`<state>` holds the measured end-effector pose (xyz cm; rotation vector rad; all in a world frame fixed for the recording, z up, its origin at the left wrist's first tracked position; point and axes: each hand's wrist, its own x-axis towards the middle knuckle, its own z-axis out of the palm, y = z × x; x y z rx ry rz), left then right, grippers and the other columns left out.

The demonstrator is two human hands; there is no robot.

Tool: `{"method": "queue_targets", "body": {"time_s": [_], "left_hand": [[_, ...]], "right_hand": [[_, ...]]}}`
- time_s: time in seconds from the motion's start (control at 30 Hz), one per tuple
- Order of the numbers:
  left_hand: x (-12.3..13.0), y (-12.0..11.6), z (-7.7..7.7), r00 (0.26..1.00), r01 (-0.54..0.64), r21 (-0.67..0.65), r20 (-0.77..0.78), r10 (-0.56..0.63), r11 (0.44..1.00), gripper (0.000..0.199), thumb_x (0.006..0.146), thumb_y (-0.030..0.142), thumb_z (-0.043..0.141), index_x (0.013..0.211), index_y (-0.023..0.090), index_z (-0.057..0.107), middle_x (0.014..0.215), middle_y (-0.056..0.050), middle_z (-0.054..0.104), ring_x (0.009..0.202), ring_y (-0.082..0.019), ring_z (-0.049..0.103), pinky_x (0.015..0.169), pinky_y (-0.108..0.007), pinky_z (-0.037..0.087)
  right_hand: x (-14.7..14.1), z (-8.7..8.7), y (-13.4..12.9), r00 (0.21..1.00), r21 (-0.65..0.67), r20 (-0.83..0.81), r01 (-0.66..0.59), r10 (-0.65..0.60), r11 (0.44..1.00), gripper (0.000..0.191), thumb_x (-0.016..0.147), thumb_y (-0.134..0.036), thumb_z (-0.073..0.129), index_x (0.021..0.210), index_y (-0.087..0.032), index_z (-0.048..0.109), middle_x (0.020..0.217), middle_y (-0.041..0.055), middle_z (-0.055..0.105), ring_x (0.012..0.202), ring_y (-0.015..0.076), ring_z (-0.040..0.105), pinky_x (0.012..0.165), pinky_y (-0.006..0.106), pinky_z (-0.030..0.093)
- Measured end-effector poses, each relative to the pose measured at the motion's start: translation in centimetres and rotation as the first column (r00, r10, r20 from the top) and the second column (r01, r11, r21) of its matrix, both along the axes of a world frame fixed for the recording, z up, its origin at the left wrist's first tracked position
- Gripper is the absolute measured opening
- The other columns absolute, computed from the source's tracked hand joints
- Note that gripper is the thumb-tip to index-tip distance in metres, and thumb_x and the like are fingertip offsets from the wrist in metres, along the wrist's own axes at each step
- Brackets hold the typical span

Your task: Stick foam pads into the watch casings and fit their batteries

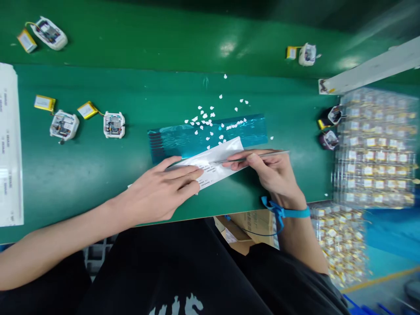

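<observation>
Left hand [167, 188] rests flattened, grip released, on printed white flat strip [226, 151] near green bench's [138, 153] front edge; right hand [275, 173] grasps slim silver metal tweezers [271, 154], tips at strip.

I can't read any text: too small on white strip [218, 175], left-edge sheet [10, 144] and carton [257, 221], cut off on black shirt [177, 267].
</observation>
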<state>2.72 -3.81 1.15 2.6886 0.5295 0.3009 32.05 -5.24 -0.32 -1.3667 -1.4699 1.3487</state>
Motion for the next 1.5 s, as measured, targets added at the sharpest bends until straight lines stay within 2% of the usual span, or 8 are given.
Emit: {"method": "queue_targets", "body": {"time_s": [0.2,0.3,0.47,0.6,0.7,1.03,1.27,1.5], "left_hand": [[-0.2,-0.2,-0.3,0.995,-0.011,-0.042,0.099,0.015,0.999,0.020,0.098,0.008,0.049,0.109,0.012,0.066,0.127,-0.012,0.074,0.129,-0.024,0.065,0.121,-0.048,0.041],[-0.5,-0.2,0.3,0.960,-0.133,-0.232,0.213,0.183,0.964,0.018,0.100,0.010,0.050,0.107,0.012,0.067,0.102,-0.007,0.079,0.096,-0.018,0.075,0.109,-0.039,0.053],[-0.8,0.5,1.4,0.799,-0.323,-0.655,0.197,0.568,0.683,0.024,0.099,0.021,0.057,0.121,0.017,0.066,0.102,-0.004,0.078,0.067,-0.010,0.067,0.061,-0.020,0.055],[-0.8,0.8,1.4,0.770,-0.179,-0.851,0.192,0.609,0.494,0.045,0.096,0.018,0.059,0.140,0.014,0.056,0.105,-0.009,0.076,0.069,-0.013,0.067,0.061,-0.025,0.059],[-0.8,0.7,1.2,0.758,-0.134,-0.894,0.186,0.626,0.428,0.049,0.095,0.018,0.060,0.144,0.015,0.054,0.094,-0.005,0.074,0.059,-0.010,0.061,0.053,-0.023,0.056],[-0.9,0.6,1.4,0.746,-0.143,-0.897,0.181,0.641,0.419,0.052,0.094,0.019,0.063,0.144,0.012,0.054,0.061,0.006,0.054,0.049,-0.010,0.052,0.045,-0.021,0.048],[-0.9,0.6,1.4,0.737,-0.133,-0.908,0.177,0.652,0.397,0.050,0.094,0.020,0.063,0.143,0.015,0.055,0.060,0.008,0.051,0.045,-0.008,0.044,0.047,-0.022,0.051],[-0.8,0.6,1.5,0.723,-0.188,-0.870,0.192,0.664,0.456,0.045,0.094,0.018,0.062,0.139,0.019,0.061,0.064,0.006,0.060,0.048,-0.009,0.049,0.050,-0.022,0.051]], "right_hand": [[-0.9,0.1,0.2,0.965,-0.001,-0.138,0.222,-0.221,0.975,0.031,0.093,-0.055,0.074,0.087,-0.025,0.082,0.084,0.0038,0.080,0.070,0.0191,0.076,0.064,0.030,0.064],[-2.9,1.6,0.6,0.945,0.081,-0.181,0.292,-0.274,0.953,0.026,0.093,-0.048,0.076,0.084,-0.024,0.081,0.084,0.0036,0.079,0.069,0.0201,0.076,0.065,0.033,0.066],[-7.0,3.8,1.4,0.958,0.187,-0.243,0.199,-0.151,0.962,0.022,0.102,-0.039,0.066,0.094,-0.024,0.081,0.086,0.0023,0.079,0.069,0.0178,0.076,0.061,0.029,0.065],[-8.6,2.9,1.7,0.966,0.160,-0.256,0.087,-0.044,0.983,0.025,0.104,-0.041,0.061,0.096,-0.027,0.080,0.083,0.0016,0.079,0.063,0.0169,0.074,0.058,0.029,0.065],[-8.8,1.9,1.6,0.965,0.138,-0.261,0.076,-0.038,0.988,0.027,0.104,-0.045,0.061,0.094,-0.026,0.079,0.083,0.0021,0.079,0.061,0.0167,0.074,0.056,0.030,0.064],[-9.1,1.8,1.6,0.962,0.129,-0.268,0.087,-0.049,0.988,0.028,0.104,-0.041,0.061,0.092,-0.024,0.079,0.081,0.0027,0.078,0.063,0.0161,0.074,0.056,0.029,0.065],[-9.2,1.8,1.7,0.950,0.142,-0.313,0.064,-0.017,0.988,0.028,0.105,-0.034,0.060,0.088,-0.023,0.079,0.086,0.0036,0.079,0.068,0.0177,0.076,0.059,0.031,0.066],[-9.4,1.9,1.4,0.987,0.227,-0.158,0.076,-0.040,0.971,0.025,0.105,-0.037,0.059,0.095,-0.025,0.079,0.089,0.0028,0.080,0.067,0.0168,0.075,0.061,0.030,0.065]]}}
